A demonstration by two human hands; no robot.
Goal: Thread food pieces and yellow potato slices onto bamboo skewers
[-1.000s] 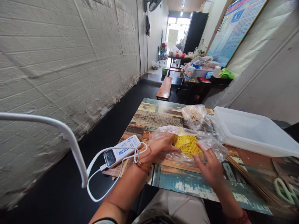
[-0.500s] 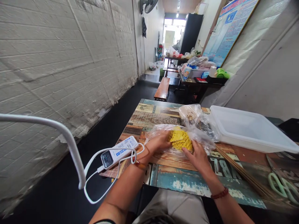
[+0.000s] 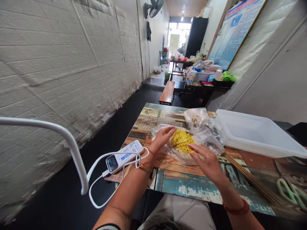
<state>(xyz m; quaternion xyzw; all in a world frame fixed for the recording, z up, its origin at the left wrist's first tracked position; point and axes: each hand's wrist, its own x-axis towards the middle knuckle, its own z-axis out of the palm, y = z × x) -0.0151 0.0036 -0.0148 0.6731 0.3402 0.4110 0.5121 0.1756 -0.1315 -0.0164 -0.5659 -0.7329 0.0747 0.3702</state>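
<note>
Hands rest flat on yellow-filled bag beside tub, skewers.

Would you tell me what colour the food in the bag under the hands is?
The food is bright yellow, seen best in the head view.

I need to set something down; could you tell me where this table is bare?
Free: the far corner of the table, beyond the power bank and the bag of yellow pieces; also the near-edge strip by the right hand. Crowded: the right side, tray, skewers, scissors.

A white tub stands behind skewers (scissors beside them).
</note>
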